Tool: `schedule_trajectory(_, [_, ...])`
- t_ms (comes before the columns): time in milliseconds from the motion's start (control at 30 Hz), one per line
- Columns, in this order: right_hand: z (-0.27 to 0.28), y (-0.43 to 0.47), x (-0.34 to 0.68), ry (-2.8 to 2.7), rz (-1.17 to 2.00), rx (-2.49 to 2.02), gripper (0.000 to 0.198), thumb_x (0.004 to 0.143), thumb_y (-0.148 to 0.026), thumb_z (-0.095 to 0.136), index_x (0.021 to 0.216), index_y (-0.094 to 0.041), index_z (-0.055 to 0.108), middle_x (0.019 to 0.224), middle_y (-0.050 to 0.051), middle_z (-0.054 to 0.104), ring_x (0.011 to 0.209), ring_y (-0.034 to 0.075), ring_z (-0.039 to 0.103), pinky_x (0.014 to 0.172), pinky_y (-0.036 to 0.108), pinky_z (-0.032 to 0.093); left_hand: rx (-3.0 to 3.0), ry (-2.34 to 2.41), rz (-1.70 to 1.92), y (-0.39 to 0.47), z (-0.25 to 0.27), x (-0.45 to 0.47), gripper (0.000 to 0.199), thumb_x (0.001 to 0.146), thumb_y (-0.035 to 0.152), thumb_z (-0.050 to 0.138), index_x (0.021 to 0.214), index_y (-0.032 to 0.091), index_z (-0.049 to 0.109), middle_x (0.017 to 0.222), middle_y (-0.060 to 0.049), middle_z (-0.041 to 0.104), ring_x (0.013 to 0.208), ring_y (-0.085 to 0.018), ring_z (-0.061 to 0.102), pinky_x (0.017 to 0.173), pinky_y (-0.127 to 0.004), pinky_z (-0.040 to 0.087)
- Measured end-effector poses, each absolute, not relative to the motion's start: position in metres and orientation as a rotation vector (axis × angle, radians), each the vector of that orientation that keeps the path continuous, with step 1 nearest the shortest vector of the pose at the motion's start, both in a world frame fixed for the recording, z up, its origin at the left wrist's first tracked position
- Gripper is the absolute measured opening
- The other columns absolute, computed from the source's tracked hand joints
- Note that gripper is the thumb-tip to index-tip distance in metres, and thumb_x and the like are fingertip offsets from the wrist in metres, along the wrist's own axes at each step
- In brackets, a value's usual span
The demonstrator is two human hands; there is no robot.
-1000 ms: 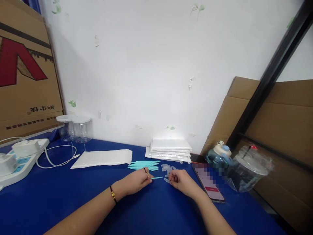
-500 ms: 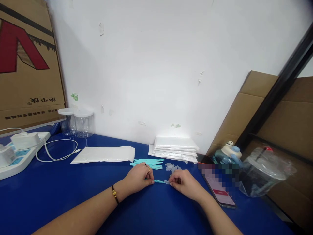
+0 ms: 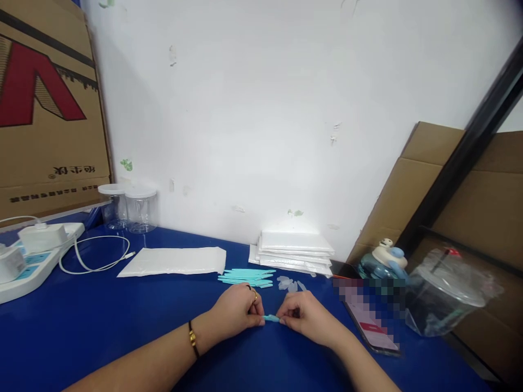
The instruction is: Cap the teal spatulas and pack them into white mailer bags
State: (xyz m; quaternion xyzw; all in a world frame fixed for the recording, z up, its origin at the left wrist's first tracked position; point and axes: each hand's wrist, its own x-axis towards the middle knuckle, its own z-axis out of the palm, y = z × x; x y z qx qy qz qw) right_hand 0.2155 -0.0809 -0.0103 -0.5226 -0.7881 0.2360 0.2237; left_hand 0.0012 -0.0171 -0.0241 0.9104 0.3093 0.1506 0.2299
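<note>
Between my two hands is a slim teal eyebrow razor [image 3: 266, 318]. My left hand [image 3: 237, 309] is closed in a pinch around its handle, hiding most of it. The fingertips of my right hand [image 3: 305, 314] pinch a small translucent blade cap [image 3: 273, 317], which sits over the razor's other end; how far on it is I cannot tell. Just beyond my left hand, a pile of teal razors [image 3: 247, 277] lies on the blue table [image 3: 229, 362]. Several loose translucent caps [image 3: 287, 283] are scattered behind my right hand.
A flat white packet [image 3: 175, 261] lies at back left, and a stack of white packets [image 3: 296, 239] by the wall. On the left are a power strip [image 3: 43, 275], a white cable [image 3: 96, 269] and two clear jars [image 3: 141, 212]. A phone [image 3: 373, 324] and a bagged cup [image 3: 445, 296] stand right.
My right hand has moved left, bringing the cap from the razor's tip onto its end. Both hands sit slightly lower in view, and the gap between them has narrowed.
</note>
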Motion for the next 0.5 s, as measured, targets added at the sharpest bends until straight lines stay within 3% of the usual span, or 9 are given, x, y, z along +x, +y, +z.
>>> schedule_trajectory(100, [-0.009,-0.076,0.235,-2.098,0.543,-1.486,0.015,0.079,-0.020,0.055,0.081,-0.021,0.071,0.076,0.003,0.063,0.066,0.014,0.057,0.058,0.023,0.043,2.564,0.898,0.518,-0.006,-0.020,-0.008,0.032,0.069,0.049,0.068,0.088,0.024,0.067,0.082,-0.001,0.064,0.083,-0.018,0.054,0.070,-0.026,0.038])
schedule_trajectory(200, [-0.009,-0.069,0.253,-2.010,0.385,-1.560,0.015,0.080,-0.021,0.053,0.081,-0.019,0.068,0.078,0.003,0.062,0.065,0.014,0.055,0.060,0.024,0.043,2.640,1.067,0.606,0.013,-0.017,-0.021,0.023,0.078,0.040,0.061,0.093,0.024,0.066,0.091,-0.003,0.062,0.089,-0.020,0.053,0.075,-0.028,0.037])
schedule_trajectory(500, [-0.017,-0.065,0.246,-2.069,0.442,-1.617,0.007,0.075,-0.017,0.059,0.078,-0.020,0.065,0.083,0.001,0.057,0.062,0.011,0.051,0.058,0.021,0.041,2.765,1.118,0.538,0.030,-0.022,-0.026,0.022,0.085,0.035,0.050,0.077,0.022,0.066,0.084,-0.004,0.066,0.084,-0.020,0.051,0.073,-0.032,0.033])
